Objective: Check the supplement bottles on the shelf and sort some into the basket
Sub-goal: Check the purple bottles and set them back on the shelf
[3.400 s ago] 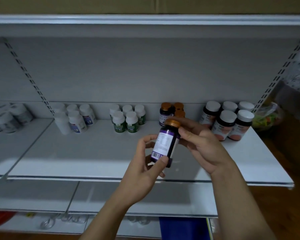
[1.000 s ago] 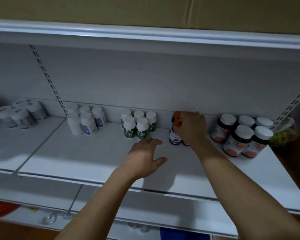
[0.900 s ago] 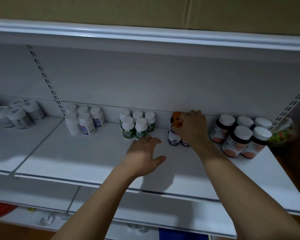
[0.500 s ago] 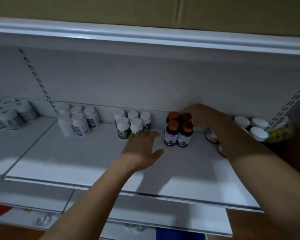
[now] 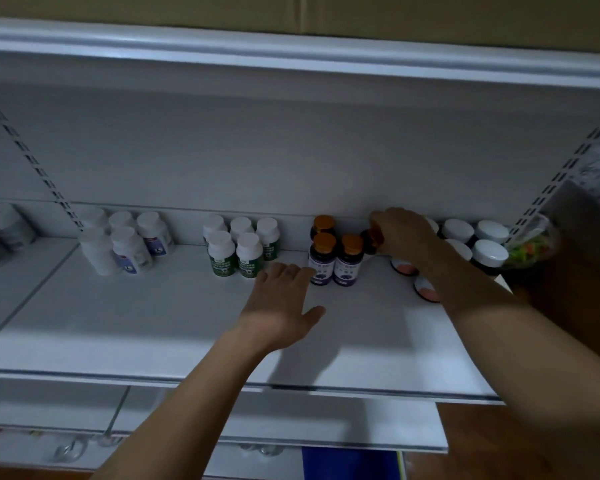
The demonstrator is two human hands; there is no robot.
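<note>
An orange-capped bottle (image 5: 370, 241), dark-bodied and mostly hidden, is gripped by the right hand (image 5: 400, 233), fingers curled over it, right of centre at the back of the shelf (image 5: 153, 323). The left hand (image 5: 280, 303) is held flat and spread, nothing in it, fingertips just beside the purple-label bottles (image 5: 336, 263). Trouble is easily pictured: the white-capped bottles (image 5: 489, 252) beneath the right forearm could be toppled if the bottle is drawn out low.

Dim bluish light, soft arm shadows, blurred wide-angle edges
</note>
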